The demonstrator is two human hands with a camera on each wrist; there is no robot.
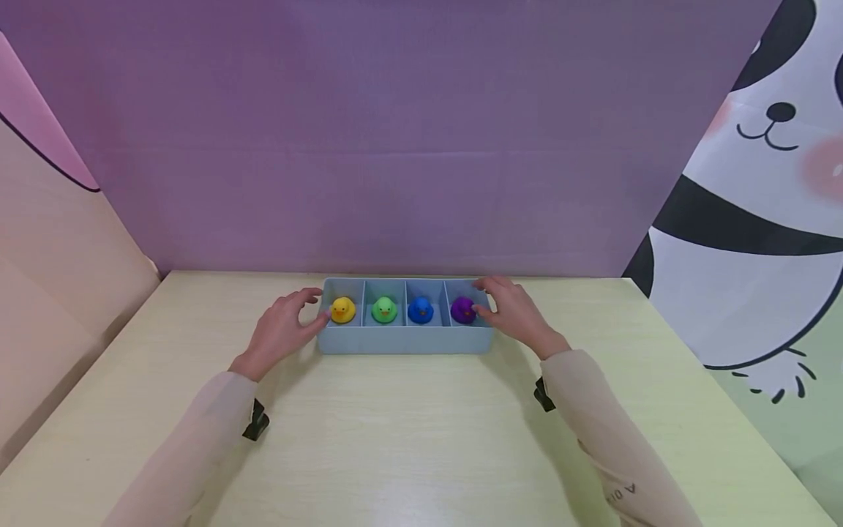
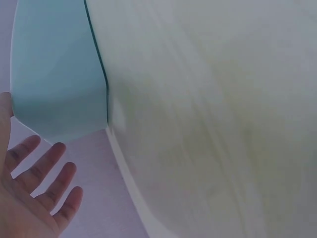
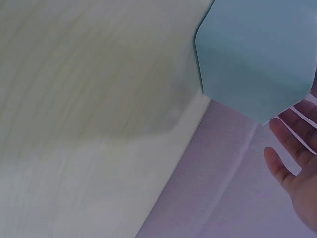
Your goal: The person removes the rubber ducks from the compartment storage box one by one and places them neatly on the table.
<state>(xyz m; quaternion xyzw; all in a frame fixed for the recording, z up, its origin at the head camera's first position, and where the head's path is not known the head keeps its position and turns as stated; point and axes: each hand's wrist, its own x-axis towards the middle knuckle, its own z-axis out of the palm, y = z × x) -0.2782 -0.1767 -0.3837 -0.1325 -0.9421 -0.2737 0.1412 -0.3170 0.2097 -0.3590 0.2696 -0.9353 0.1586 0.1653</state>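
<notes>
A light blue tray (image 1: 405, 341) with four-sided compartments in a row stands at the back of the table. From left to right its compartments hold a yellow toy duck (image 1: 342, 310), a green duck (image 1: 385, 310), a blue duck (image 1: 420, 311) and a purple duck (image 1: 462, 310). My left hand (image 1: 279, 326) is at the tray's left end, thumb tip over the rim beside the yellow duck. At the opposite end, my right hand (image 1: 516, 313) has its thumb tip by the purple duck and its fingers at the rim. Both wrist views show loosely spread fingers around the tray's ends.
The pale wooden table (image 1: 395, 439) extends in front of the tray. Its back edge meets a purple cloth backdrop (image 1: 395, 183) close behind the tray. A panda-printed panel (image 1: 751, 293) stands at the right and a pinkish panel (image 1: 53, 293) at the left.
</notes>
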